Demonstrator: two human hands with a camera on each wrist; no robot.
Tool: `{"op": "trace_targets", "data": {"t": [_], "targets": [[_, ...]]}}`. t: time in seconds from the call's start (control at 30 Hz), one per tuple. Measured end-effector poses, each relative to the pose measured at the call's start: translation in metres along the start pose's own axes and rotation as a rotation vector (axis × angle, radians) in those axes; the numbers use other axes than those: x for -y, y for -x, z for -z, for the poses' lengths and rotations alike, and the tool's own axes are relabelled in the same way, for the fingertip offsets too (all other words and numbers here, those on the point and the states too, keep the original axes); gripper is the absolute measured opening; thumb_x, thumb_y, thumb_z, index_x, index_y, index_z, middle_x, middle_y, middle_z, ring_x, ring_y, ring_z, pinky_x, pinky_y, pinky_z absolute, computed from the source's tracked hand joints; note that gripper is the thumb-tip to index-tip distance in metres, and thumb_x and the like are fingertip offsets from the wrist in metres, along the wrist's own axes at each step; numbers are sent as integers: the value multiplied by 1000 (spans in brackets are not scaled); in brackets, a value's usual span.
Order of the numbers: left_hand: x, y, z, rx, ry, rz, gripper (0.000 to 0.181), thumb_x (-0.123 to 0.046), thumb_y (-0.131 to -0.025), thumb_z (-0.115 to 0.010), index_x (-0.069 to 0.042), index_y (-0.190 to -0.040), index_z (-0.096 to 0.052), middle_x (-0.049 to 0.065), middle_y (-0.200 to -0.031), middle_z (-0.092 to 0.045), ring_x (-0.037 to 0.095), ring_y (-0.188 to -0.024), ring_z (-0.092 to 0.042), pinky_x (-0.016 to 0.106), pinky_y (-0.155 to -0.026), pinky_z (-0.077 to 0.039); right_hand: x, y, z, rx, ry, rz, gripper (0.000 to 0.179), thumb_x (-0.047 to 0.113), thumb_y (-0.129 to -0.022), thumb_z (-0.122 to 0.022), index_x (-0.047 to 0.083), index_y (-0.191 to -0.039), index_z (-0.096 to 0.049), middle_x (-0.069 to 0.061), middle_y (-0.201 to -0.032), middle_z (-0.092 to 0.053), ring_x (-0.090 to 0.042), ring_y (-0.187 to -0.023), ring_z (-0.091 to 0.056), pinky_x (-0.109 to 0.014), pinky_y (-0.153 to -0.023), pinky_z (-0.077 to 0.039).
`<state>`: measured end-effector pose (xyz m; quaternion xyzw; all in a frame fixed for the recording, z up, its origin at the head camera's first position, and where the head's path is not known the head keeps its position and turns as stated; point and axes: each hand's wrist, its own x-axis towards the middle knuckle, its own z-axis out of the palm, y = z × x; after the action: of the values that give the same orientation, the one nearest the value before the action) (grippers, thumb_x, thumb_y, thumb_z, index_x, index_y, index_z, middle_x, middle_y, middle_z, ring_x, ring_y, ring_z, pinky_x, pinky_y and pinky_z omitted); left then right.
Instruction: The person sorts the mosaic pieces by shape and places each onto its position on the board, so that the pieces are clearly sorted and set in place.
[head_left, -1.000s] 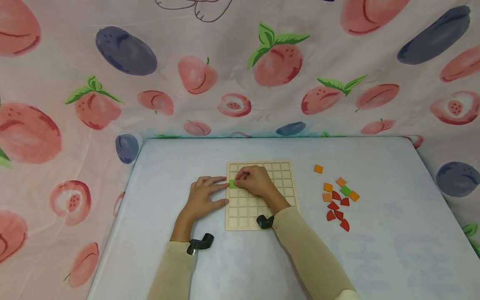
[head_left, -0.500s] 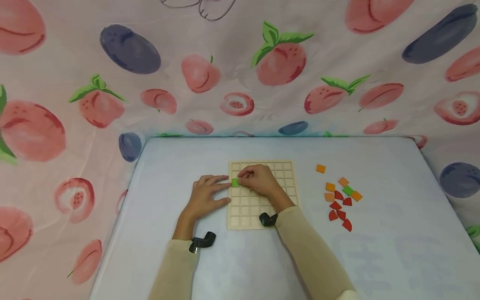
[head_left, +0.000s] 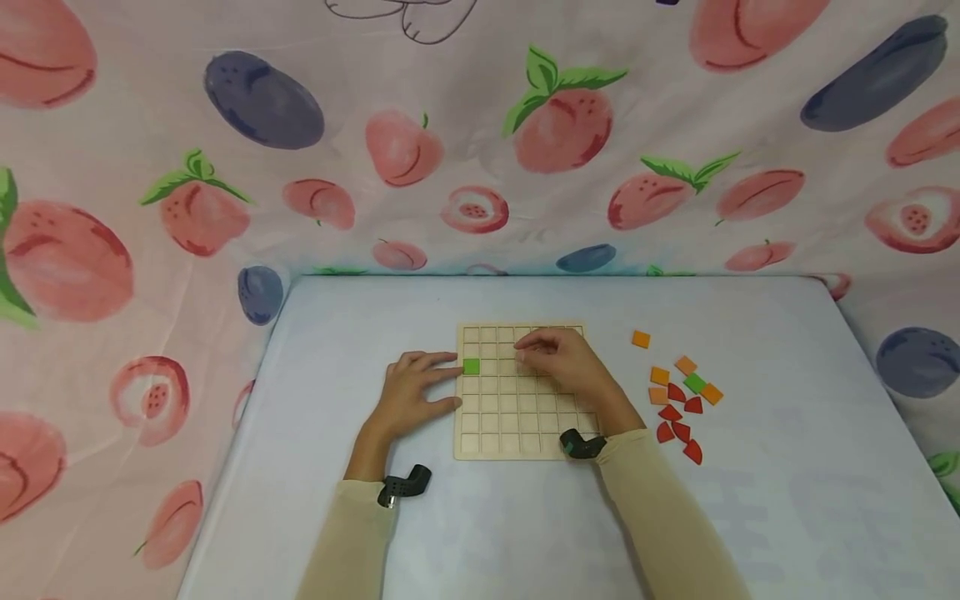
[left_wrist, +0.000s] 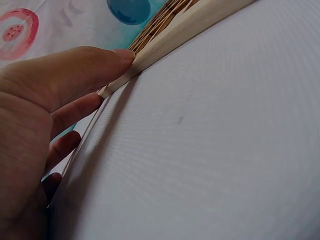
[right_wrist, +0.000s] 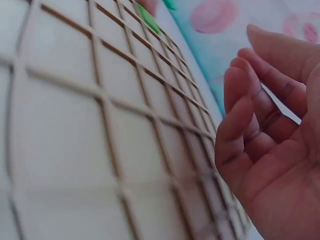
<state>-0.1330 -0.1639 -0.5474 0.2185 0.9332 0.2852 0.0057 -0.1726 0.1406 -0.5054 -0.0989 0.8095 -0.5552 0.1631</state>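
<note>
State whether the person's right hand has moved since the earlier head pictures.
Yes. Against the pale wooden square-grid board, the bare right hand has moved rightward, away from the bright green square tile in the board's leftmost column.

Left sleeve (head_left: 348, 537): beige, one; covers your left arm, running from the near edge toward the far side and slightly right.
Left wrist (head_left: 366, 458): bare beyond the cuff.
Left hand (head_left: 405, 396): back upward; fingers (head_left: 437, 359) extended to the right and spread; left thumb (head_left: 441, 407) on the near side, well apart from your index finger.
Right sleeve (head_left: 667, 508): beige, one; covers your right arm, slanting far and left.
Right wrist (head_left: 624, 412): bare.
Right hand (head_left: 567, 362): slightly farther than your left; fingertips directed left, digits loosely bent, right thumb (right_wrist: 285, 52) near the index tip.
</note>
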Motion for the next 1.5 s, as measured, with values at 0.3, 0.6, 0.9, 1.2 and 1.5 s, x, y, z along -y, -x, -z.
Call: {"op": "trace_targets", "data": {"t": [0.3,0.6,0.9,1.2,1.5], "targets": [[1,1,1,-9,-5,6,51,-47,-86,-76,-29,-134,-69,-10,-149,-56,22,-133,-45,53,-104,-33,-7,22,53,-167,219,22,32,38,-94,-74,14,-114,-76,-5,-114,-74,-23,-100,-64,-39,-83,-52],[0,0,-1,4,-7,7,51,-48,-87,-76,-30,-135,-68,-10,-150,-56,22,-133,-45,52,-104,-33,-29,39,102,-262,591,-7,38,40,-91,-76,9,-112,-77,-20,-124,-68,-42,-121,-56,-61,-104,-40],[0,-1,0,0,-19,10,52,-48,-87,-76,-30,-135,-68,-10,-150,-56,22,-134,-44,52,-104,-33,-47,50,138,-221,621,-184,53,52,-91,-72,10,-125,-70,-24,-138,-57,-46,-128,-47,-66,-105,-39],[-1,1,1,12,-5,25,52,-47,-87,-76,-30,-135,-68,-10,-150,-55,22,-134,-44,51,-104,-33,-55,47,153,-142,499,-372,71,58,-86,-75,13,-138,-58,-23,-141,-52,-41,-125,-45,-61,-103,-44],[-2,0,1,10,0,19,52,-48,-87,-76,-30,-135,-68,-10,-150,-56,22,-134,-44,51,-104,-33,-56,46,156,-121,518,-351,51,47,-93,-73,12,-128,-65,-24,-139,-53,-41,-120,-46,-59,-101,-44]]}}
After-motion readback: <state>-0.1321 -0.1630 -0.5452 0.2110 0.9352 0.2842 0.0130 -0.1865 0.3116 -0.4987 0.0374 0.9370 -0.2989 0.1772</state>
